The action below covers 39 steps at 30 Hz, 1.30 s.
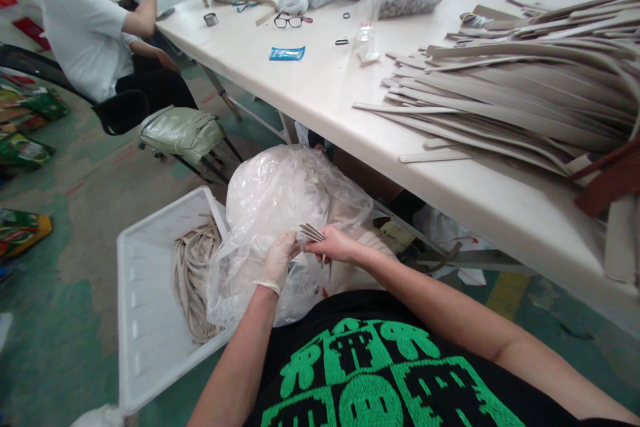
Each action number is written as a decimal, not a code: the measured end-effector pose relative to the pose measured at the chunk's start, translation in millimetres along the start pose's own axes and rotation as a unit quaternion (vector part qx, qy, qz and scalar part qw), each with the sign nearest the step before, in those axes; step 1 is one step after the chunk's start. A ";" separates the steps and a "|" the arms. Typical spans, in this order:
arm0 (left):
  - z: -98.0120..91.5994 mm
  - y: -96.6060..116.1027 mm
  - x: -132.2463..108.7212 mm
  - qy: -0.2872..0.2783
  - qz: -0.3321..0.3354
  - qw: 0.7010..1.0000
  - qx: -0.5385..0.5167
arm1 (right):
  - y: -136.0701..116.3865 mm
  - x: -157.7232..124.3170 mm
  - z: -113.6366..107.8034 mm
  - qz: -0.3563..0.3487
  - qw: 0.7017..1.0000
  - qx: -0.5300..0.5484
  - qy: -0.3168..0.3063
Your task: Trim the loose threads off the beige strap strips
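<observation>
- The right hand is clamped on a small stack of beige strips, thumb along the top and fingers curled beneath; the ends fan out past the grip toward 10 o'clock.
- For good handling, that pinch is best kept close behind the fanned ends, firm enough to stop slipping yet loose enough for a single strip to slide.
- The ends look uneven, so squaring them lightly against the gloved fingers would probably make the layers easier to tell apart.
- The left hand, in a pale glove, meets the right at the stack's 9 o'clock edge, its fingers bunched forward; whether they pinch a strip or merely brush it cannot be told.
- The left forearm runs back toward 7 o'clock with the wrist nearly straight; the right forearm slants away toward 4 o'clock, its elbow bent and well out.
- The 2 hands work above the clear plastic bag, which bulges toward 11 o'clock; loose film is best held clear of the fingertips.
- From the hands, the white bin with its coiled strips sits at 8 o'clock, and the strip pile on the table lies at 2 o'clock.
</observation>
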<state>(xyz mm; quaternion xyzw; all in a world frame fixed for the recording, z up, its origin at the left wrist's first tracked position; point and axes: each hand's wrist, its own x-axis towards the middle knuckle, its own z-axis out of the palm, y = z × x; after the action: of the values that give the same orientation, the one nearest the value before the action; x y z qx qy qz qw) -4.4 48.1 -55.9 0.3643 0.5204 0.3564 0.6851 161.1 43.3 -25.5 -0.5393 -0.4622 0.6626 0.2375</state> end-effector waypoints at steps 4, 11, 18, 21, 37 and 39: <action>3.8 -7.9 -22.0 -0.109 -0.067 0.990 0.050 | -11.6 4.6 -6.8 -0.007 0.998 0.045 0.054; 11.4 -14.3 -38.3 -0.099 -0.050 0.983 0.147 | -20.0 10.9 -7.3 -0.013 0.993 0.094 0.064; 17.7 -13.6 -41.6 -0.123 -0.066 0.982 0.125 | -20.6 12.5 -5.7 -0.005 0.990 0.122 0.066; 16.0 -17.1 -45.6 -0.115 -0.097 0.986 0.071 | -16.0 11.4 -7.7 0.000 0.989 0.133 0.063; 1.7 -9.3 -35.8 0.084 -0.079 0.954 -0.277 | 29.1 -31.8 3.5 -0.042 0.997 0.062 0.025; 3.3 -11.0 -35.9 0.075 -0.079 0.955 -0.274 | 27.7 -33.3 6.5 -0.063 0.996 0.052 0.046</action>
<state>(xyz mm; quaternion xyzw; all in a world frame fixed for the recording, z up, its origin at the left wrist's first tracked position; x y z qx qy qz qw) -7.3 11.3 -48.4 0.0923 0.4797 0.4568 0.7434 170.3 1.2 -33.2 -0.5263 -0.4488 0.6438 0.3274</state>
